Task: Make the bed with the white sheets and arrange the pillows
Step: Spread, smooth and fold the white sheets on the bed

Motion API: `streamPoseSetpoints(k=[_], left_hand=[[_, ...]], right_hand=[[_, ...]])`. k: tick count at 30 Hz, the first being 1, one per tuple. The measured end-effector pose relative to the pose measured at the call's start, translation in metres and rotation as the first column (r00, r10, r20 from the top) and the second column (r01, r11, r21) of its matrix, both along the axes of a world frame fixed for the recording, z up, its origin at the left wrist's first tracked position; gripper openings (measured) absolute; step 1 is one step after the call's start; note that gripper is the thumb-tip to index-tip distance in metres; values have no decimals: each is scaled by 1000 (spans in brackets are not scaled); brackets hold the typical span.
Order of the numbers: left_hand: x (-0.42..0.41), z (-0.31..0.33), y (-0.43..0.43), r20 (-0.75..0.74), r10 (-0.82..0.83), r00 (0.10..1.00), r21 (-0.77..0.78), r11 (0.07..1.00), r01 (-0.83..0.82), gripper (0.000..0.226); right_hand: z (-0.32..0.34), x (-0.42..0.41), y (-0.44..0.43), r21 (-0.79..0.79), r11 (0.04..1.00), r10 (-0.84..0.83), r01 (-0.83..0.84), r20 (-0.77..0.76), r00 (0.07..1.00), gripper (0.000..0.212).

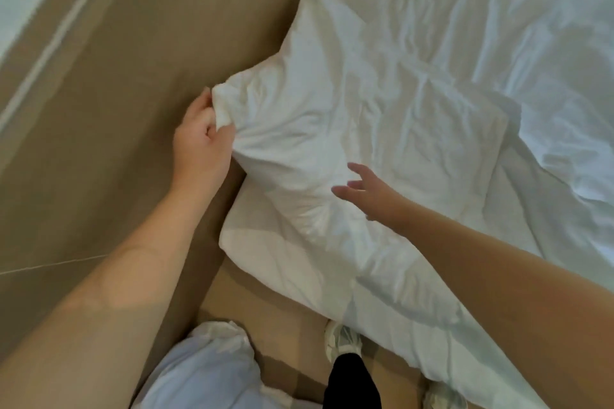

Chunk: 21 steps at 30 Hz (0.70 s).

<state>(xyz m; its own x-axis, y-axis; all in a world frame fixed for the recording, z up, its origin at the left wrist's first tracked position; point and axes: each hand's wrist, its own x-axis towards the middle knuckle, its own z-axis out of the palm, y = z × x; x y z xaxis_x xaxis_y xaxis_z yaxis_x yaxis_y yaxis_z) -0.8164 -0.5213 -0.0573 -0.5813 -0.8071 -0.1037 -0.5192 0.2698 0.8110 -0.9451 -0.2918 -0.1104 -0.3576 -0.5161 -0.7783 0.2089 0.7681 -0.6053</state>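
Tan floor underfoot. My left hand pinches the pillow corner, fingers curled round cloth; my right hand hovers open, empty, over its near end. Should tug the corner square against the tan panel, then pat flat. White sheet beyond lies rumpled; its far edge is cut off.

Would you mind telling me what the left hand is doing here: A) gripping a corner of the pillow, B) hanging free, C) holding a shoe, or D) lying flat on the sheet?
A: the left hand has its fingers curled round a bunched corner of the white pillow.
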Motion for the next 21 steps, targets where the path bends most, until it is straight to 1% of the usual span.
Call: streamPoseSetpoints(k=[1, 3, 5, 6, 8, 9, 11, 12, 14, 16, 17, 19, 21], left_hand=[[11, 17, 2, -11, -63, 998, -37, 997, 62, 31], [28, 50, 5, -16, -135, 991, -124, 983, 132, 35], [43, 76, 6, 3, -118, 993, -199, 973, 116, 31], [51, 84, 5, 19, -64, 998, -217, 974, 66, 29], [66, 86, 3, 125, 88, 988, -236, 970, -57, 27], [72, 82, 3, 212, 144, 967, -235, 968, -92, 25], [79, 69, 4, 420, 177, 890, -151, 981, -124, 13], [79, 65, 7, 504, 165, 848, -86, 986, -141, 13], [75, 65, 18, 582, 120, 804, 18, 987, -160, 40], [67, 72, 36, 602, 82, 794, 21, 993, -118, 60], [62, 79, 48, 611, 57, 790, 1, 997, -73, 64], [51, 98, 78, 638, -16, 770, -57, 996, 68, 63], [43, 118, 113, 681, -103, 725, -135, 955, 264, 57]], right_hand=[[20, 1, -15, -61, 997, -42, 45, 47, 998, 77], [56, 8, -45, -149, 986, -63, 80, 117, 991, 78], [81, 20, -69, -190, 980, -33, 63, 159, 987, 77], [89, 27, -77, -196, 980, -6, 38, 161, 987, 76], [93, 40, -83, -200, 980, 52, -19, 161, 986, 74], [91, 45, -81, -196, 980, 72, -39, 161, 984, 73], [82, 55, -67, -174, 983, 81, -58, 127, 989, 74], [78, 59, -54, -151, 986, 81, -67, 86, 993, 75], [74, 62, -23, -54, 989, 131, -136, -83, 988, 77], [78, 56, 14, 132, 961, 272, -244, -269, 924, 76], [85, 51, 34, 238, 928, 355, -287, -334, 873, 75], [109, 41, 79, 412, 845, 507, -341, -414, 756, 72], [140, 35, 128, 513, 781, 598, -356, -450, 664, 70]])
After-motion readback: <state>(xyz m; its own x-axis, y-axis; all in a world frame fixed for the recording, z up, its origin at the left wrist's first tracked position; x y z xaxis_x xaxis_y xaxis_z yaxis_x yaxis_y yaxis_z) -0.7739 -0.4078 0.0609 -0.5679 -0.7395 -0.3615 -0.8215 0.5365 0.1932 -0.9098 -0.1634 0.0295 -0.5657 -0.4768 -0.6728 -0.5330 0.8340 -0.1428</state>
